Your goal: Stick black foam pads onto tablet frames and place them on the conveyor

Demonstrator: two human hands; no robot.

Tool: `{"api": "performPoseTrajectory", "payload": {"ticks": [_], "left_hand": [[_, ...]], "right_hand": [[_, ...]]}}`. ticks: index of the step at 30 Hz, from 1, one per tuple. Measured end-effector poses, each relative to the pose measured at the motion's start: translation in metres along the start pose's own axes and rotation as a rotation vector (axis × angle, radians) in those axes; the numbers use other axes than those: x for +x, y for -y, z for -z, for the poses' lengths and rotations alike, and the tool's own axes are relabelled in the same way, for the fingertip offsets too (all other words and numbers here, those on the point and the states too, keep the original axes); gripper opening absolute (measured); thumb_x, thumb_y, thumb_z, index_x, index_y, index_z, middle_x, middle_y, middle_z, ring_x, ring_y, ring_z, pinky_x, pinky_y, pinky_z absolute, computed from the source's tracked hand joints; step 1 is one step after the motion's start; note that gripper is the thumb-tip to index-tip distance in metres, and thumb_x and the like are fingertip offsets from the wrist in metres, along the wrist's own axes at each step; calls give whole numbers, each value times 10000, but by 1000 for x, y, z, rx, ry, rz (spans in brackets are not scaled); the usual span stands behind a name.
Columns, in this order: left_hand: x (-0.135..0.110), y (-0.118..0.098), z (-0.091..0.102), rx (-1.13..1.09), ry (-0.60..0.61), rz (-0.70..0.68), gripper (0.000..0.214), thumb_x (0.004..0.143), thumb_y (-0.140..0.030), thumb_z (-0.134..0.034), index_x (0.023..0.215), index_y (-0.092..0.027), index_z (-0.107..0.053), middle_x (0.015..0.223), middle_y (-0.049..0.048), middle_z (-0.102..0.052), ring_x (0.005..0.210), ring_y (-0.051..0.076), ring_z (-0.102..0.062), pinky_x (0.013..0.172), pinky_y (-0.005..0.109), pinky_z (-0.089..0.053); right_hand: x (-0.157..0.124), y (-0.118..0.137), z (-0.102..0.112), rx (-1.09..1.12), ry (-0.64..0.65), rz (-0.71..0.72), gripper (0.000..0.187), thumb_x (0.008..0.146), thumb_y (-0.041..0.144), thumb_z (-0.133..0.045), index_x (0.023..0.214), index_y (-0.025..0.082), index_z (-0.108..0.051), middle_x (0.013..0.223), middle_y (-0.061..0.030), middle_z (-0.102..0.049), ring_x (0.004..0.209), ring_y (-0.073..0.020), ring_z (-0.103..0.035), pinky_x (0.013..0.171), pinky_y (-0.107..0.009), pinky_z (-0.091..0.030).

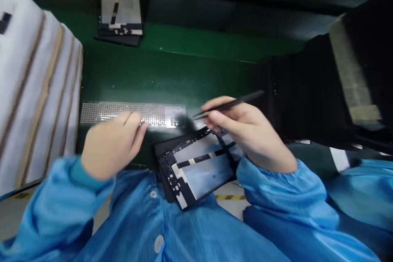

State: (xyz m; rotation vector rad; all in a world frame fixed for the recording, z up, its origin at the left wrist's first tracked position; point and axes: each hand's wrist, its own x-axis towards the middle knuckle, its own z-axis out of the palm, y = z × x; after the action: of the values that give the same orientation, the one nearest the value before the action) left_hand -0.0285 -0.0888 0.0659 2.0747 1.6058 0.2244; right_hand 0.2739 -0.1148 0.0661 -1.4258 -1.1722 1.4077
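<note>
Black tweezers (235,103) are held in my right hand (245,127), their tips pointing left over the table. Below that hand a tablet-like panel (205,176) with a silvery back, black tapes and a dark frame lies tilted at the table's front edge, on another dark panel. My left hand (110,143) is closed over a clear sheet (175,115) with rows of small shiny pieces. Thumb and forefinger are pressed together at the sheet's lower edge; whether they grip the sheet or a small piece is too blurred to tell.
At the back left of the green table (184,77) lies a stack of similar panels (121,8). White padded dividers (39,90) line the left side. A large black object (301,86) with a tan strip stands at right. A co-worker's blue sleeve (365,192) shows at lower right.
</note>
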Motion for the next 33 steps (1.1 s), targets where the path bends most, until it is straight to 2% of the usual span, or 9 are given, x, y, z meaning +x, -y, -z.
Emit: {"api": "performPoseTrajectory", "payload": {"ticks": [3, 6, 10, 15, 20, 25, 28, 31, 33], "left_hand": [[73, 3, -4, 83, 177, -247, 176, 975, -356, -677, 1018, -222, -782, 1037, 65, -775, 897, 216, -657, 728, 327, -337], [115, 12, -24, 105, 309, -408, 108, 937, -241, -667, 925, -214, -771, 905, 6, -754, 790, 156, -628, 713, 305, -352], [115, 27, -40, 75, 333, -498, 158, 966, -224, -601, 958, -209, -758, 878, 4, -739, 748, 146, -598, 721, 303, -358], [109, 35, -42, 68, 268, -565, 145, 962, -253, -589, 915, -218, -722, 812, 0, -686, 696, 151, -558, 690, 309, -337], [111, 32, -42, 123, 280, -541, 149, 955, -254, -594, 950, -216, -737, 816, 4, -680, 723, 161, -571, 691, 313, -341], [108, 25, -39, 231, 310, -497, 206, 999, -250, -560, 1028, -216, -761, 916, 23, -726, 794, 180, -607, 716, 334, -360], [103, 20, -37, 313, 324, -478, 251, 1034, -252, -530, 1082, -212, -773, 972, 30, -745, 831, 192, -634, 723, 342, -380], [98, 16, -36, 346, 309, -487, 286, 1072, -285, -504, 1120, -209, -775, 1015, 41, -760, 859, 206, -650, 726, 353, -402], [97, 16, -35, 326, 313, -508, 279, 1069, -286, -523, 1151, -209, -778, 1020, 43, -772, 876, 211, -659, 757, 352, -441]], "right_hand": [[46, -17, -19, -112, 102, 135, 370, 915, 526, -929, 1114, 229, -834, 979, -34, -823, 883, -178, -753, 805, -312, -615], [79, -44, -30, -246, 76, 278, 411, 922, 582, -901, 1108, 223, -826, 1081, -54, -837, 988, -213, -785, 904, -359, -648], [94, -67, -35, -254, 161, 345, 368, 956, 564, -876, 1140, 257, -793, 1125, -35, -828, 1008, -206, -800, 937, -365, -681], [92, -67, -35, -303, 178, 336, 347, 988, 592, -838, 1127, 280, -778, 1113, -20, -816, 1030, -213, -802, 940, -361, -706], [89, -65, -38, -334, 156, 340, 373, 1001, 612, -814, 1141, 270, -766, 1130, -29, -818, 1047, -220, -804, 968, -376, -710], [100, -59, -35, -354, 209, 308, 381, 972, 629, -835, 1074, 268, -772, 1106, -45, -839, 1028, -227, -807, 989, -390, -711], [83, -44, -30, -178, 177, 220, 382, 915, 600, -909, 1021, 262, -764, 1028, -23, -845, 941, -207, -809, 933, -373, -721], [26, -34, -38, -90, -45, 144, 202, 989, 446, -879, 1072, 286, -787, 1027, -10, -842, 882, -189, -803, 856, -362, -725], [-22, -40, -53, -111, -219, 109, 115, 1029, 338, -830, 1137, 319, -792, 1032, -17, -837, 910, -201, -815, 840, -371, -729]]}}
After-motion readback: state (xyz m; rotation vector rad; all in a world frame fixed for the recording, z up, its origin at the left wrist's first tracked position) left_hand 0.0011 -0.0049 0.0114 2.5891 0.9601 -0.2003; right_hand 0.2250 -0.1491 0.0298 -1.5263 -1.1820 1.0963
